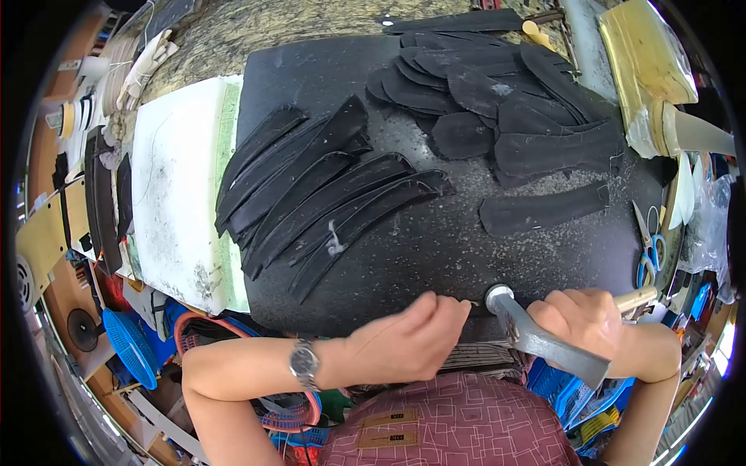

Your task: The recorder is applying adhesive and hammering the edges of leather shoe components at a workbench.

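Note:
My right hand (579,322) is wrapped round the pale wooden handle of a hammer (536,338). The hammer's round metal face rests at or just above the front of the black work surface (420,272). Close to that face, my left hand (412,338) is closed in a pinch, a watch on its wrist. Whatever its fingertips hold is too small to make out. Beyond my hands, curved black strips (334,186) lie fanned out on the left. A heap of wider black pieces (466,93) lies at the far right, with one single black piece (544,210) nearer to me.
A white slab (175,194) with a green edge borders the black surface on the left. Blue-handled scissors (649,256) lie at the right edge. A yellowish wrapped block (645,54) stands at the far right. A blue basket (128,349) sits below at the left.

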A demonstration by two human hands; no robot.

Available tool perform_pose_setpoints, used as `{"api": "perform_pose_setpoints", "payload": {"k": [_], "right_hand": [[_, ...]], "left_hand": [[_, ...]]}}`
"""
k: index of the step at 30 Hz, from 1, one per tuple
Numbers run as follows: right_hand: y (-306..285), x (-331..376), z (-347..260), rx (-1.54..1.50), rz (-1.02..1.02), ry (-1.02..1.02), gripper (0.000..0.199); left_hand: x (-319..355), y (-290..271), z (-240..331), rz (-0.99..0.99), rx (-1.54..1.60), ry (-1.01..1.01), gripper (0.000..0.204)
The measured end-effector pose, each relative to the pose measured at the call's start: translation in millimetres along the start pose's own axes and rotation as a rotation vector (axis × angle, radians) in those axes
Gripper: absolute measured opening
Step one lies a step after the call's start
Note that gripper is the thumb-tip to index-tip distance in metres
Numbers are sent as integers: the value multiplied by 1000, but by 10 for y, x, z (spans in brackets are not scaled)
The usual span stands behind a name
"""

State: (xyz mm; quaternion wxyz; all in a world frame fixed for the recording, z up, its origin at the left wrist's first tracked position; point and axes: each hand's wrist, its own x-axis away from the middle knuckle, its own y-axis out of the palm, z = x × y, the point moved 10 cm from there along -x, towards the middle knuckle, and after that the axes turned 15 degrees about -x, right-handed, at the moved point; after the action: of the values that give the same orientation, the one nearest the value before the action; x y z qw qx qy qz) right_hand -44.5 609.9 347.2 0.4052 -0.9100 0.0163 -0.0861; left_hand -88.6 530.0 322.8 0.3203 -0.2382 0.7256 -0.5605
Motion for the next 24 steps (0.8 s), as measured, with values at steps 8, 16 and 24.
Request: {"api": "perform_pose_setpoints", "payload": {"k": [8,16,24], "right_hand": [[19,-181,-163,111,-2,-103,26],[78,-331,-276,93,5,-151,25],[166,-463,-421,155,-42,-166,26]], "left_hand": [[161,-64,16,5,-234,-39,38],[312,-146,-69,60,-193,-180,36],[464,-149,-233,131,85,-341,34]]}}
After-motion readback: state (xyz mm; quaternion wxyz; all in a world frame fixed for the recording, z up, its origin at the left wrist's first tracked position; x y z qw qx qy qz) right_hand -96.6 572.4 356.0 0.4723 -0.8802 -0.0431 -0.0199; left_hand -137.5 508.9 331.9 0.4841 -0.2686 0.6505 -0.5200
